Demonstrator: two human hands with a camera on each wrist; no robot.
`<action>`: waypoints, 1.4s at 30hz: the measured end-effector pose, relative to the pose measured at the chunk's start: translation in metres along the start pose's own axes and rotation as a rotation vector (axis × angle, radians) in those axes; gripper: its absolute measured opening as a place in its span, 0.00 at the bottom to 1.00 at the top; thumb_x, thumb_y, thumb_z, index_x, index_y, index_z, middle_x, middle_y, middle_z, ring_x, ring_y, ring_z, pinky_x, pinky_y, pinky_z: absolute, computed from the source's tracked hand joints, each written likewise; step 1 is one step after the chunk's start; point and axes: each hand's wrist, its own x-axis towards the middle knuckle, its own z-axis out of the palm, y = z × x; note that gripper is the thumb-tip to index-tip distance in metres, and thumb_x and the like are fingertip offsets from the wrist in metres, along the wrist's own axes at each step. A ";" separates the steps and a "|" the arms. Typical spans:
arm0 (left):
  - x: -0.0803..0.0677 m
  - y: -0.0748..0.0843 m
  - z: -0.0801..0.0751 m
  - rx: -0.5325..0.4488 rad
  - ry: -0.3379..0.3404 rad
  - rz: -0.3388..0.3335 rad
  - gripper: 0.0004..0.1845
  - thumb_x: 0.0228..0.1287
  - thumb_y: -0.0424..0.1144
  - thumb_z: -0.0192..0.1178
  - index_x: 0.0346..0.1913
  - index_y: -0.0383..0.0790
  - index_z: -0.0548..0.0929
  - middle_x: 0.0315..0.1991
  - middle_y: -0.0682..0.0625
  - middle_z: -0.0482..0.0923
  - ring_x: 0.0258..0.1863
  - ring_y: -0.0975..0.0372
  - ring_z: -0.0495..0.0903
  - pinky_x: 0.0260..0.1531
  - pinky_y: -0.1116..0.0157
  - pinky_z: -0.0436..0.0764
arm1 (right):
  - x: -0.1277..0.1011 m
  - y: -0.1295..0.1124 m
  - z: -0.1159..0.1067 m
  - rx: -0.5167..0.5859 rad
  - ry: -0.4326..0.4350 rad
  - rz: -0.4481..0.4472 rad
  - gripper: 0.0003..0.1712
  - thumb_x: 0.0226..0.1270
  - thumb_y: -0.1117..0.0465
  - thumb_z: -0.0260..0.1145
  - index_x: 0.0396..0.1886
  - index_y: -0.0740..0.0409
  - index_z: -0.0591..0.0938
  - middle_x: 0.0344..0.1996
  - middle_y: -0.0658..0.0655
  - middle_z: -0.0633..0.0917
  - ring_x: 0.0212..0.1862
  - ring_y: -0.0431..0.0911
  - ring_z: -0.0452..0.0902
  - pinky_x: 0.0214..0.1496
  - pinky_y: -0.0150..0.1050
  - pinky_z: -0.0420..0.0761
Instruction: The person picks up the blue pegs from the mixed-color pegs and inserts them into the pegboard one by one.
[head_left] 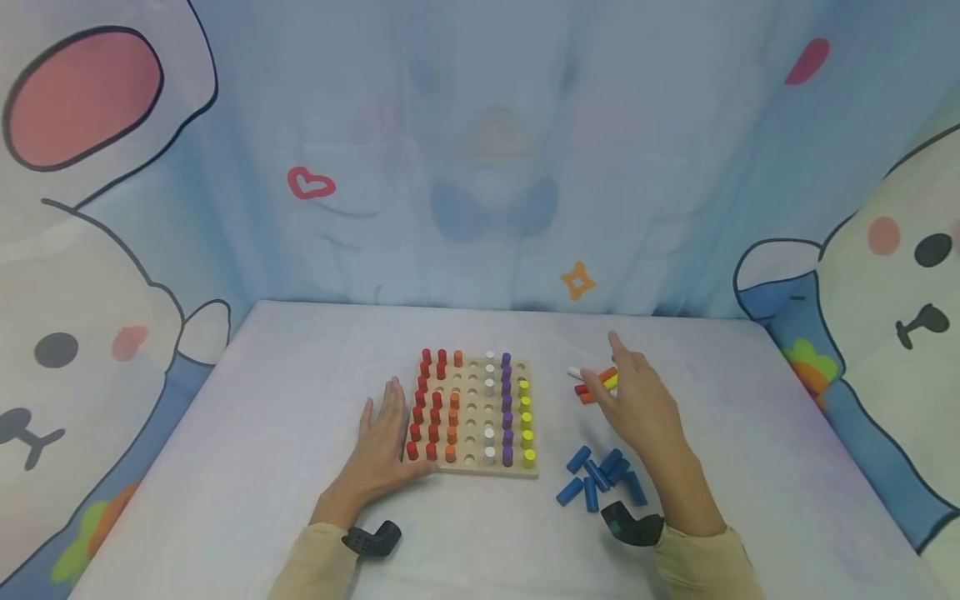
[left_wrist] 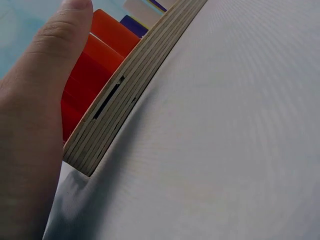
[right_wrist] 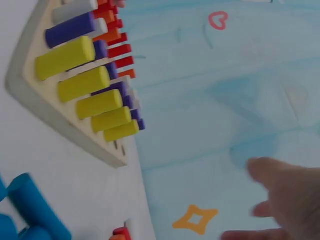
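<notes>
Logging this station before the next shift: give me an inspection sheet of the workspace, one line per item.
Surface: white table, no spills seen.
Job's things: wooden peg board holds rows of red, orange, white, purple and yellow pegs; many holes are open. Loose blue pegs lie right of the board; a small mixed pile of pegs lies farther back.
Clutter: nothing seen.
Hands: left hand rests flat on the table against the board's left edge; right hand hovers with fingers spread over the mixed pile, holding nothing visible.
Cables: nothing seen; a black camera sits on each wrist.
Surroundings: blue cartoon-print curtain behind and at both sides.
</notes>
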 end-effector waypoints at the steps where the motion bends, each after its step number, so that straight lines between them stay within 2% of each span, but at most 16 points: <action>1: 0.001 0.000 0.000 0.003 -0.002 -0.001 0.67 0.44 0.70 0.62 0.75 0.32 0.40 0.77 0.42 0.36 0.77 0.53 0.38 0.73 0.45 0.36 | 0.002 -0.001 -0.001 -0.002 -0.028 -0.002 0.43 0.69 0.42 0.56 0.73 0.61 0.55 0.61 0.73 0.71 0.60 0.66 0.69 0.55 0.63 0.76; 4: 0.002 -0.001 0.000 0.010 -0.008 -0.007 0.67 0.43 0.70 0.62 0.75 0.32 0.40 0.77 0.42 0.36 0.77 0.52 0.38 0.73 0.45 0.36 | 0.010 -0.001 -0.003 -0.004 -0.132 -0.008 0.37 0.68 0.46 0.58 0.68 0.64 0.64 0.50 0.68 0.79 0.47 0.60 0.77 0.43 0.52 0.83; 6: 0.002 -0.001 0.000 0.021 -0.011 -0.011 0.67 0.43 0.71 0.62 0.75 0.32 0.40 0.77 0.42 0.36 0.77 0.52 0.38 0.73 0.44 0.36 | 0.014 -0.001 -0.002 0.015 -0.205 -0.010 0.34 0.67 0.47 0.60 0.65 0.64 0.68 0.41 0.63 0.82 0.38 0.53 0.76 0.33 0.42 0.81; 8: 0.002 -0.001 0.000 0.034 -0.017 -0.020 0.68 0.43 0.72 0.62 0.75 0.32 0.40 0.77 0.41 0.37 0.77 0.52 0.38 0.73 0.44 0.36 | 0.018 -0.001 -0.001 0.032 -0.270 -0.005 0.31 0.66 0.48 0.62 0.62 0.63 0.72 0.36 0.59 0.81 0.33 0.48 0.73 0.28 0.35 0.76; 10: 0.001 0.000 -0.001 0.047 -0.028 -0.030 0.68 0.42 0.72 0.61 0.75 0.32 0.40 0.77 0.42 0.36 0.77 0.52 0.38 0.73 0.44 0.35 | 0.020 0.000 0.001 0.047 -0.325 0.012 0.28 0.65 0.48 0.63 0.59 0.62 0.75 0.33 0.57 0.81 0.32 0.47 0.72 0.28 0.34 0.74; 14: 0.003 0.001 -0.002 0.071 -0.057 -0.038 0.69 0.42 0.74 0.60 0.75 0.33 0.39 0.77 0.43 0.33 0.77 0.53 0.36 0.73 0.46 0.34 | 0.022 0.003 0.003 0.067 -0.406 0.016 0.21 0.63 0.51 0.66 0.49 0.60 0.80 0.35 0.57 0.82 0.34 0.47 0.74 0.32 0.38 0.77; 18: 0.006 0.001 -0.005 0.082 -0.051 -0.027 0.69 0.42 0.73 0.61 0.75 0.33 0.39 0.77 0.43 0.33 0.77 0.53 0.36 0.73 0.46 0.34 | 0.026 0.006 0.005 0.084 -0.501 -0.008 0.16 0.59 0.54 0.69 0.43 0.58 0.79 0.34 0.56 0.81 0.33 0.47 0.74 0.32 0.38 0.77; 21: 0.008 0.001 -0.006 0.089 -0.032 -0.019 0.69 0.41 0.74 0.61 0.75 0.34 0.40 0.77 0.43 0.35 0.77 0.54 0.37 0.74 0.46 0.35 | 0.027 0.006 0.010 0.079 -0.574 0.015 0.15 0.56 0.55 0.71 0.40 0.54 0.79 0.31 0.54 0.79 0.32 0.47 0.73 0.32 0.36 0.77; 27: 0.001 0.002 -0.002 0.104 -0.024 -0.003 0.70 0.39 0.77 0.59 0.75 0.34 0.43 0.77 0.42 0.39 0.77 0.53 0.40 0.73 0.44 0.38 | 0.021 0.007 0.019 0.052 -0.646 0.033 0.14 0.51 0.55 0.75 0.35 0.51 0.79 0.28 0.53 0.78 0.31 0.46 0.73 0.31 0.35 0.75; 32: -0.007 0.001 0.000 0.129 -0.033 0.002 0.70 0.37 0.79 0.59 0.75 0.35 0.45 0.77 0.42 0.41 0.77 0.53 0.42 0.73 0.44 0.41 | 0.017 0.013 0.026 0.054 -0.704 0.036 0.15 0.50 0.55 0.76 0.35 0.50 0.80 0.28 0.53 0.78 0.31 0.46 0.73 0.32 0.36 0.76; 35: -0.006 0.001 0.001 0.140 -0.041 0.003 0.70 0.37 0.79 0.59 0.75 0.35 0.45 0.77 0.42 0.41 0.77 0.53 0.42 0.73 0.44 0.42 | 0.020 0.017 0.030 0.053 -0.732 0.063 0.17 0.49 0.54 0.77 0.36 0.50 0.79 0.29 0.53 0.79 0.32 0.46 0.74 0.33 0.36 0.76; 42: 0.004 -0.002 0.002 0.110 -0.064 0.009 0.72 0.34 0.80 0.59 0.75 0.36 0.44 0.77 0.43 0.40 0.77 0.53 0.41 0.73 0.44 0.41 | 0.022 0.014 0.033 0.041 -0.722 0.032 0.14 0.50 0.57 0.76 0.35 0.49 0.80 0.27 0.53 0.78 0.31 0.46 0.73 0.32 0.36 0.75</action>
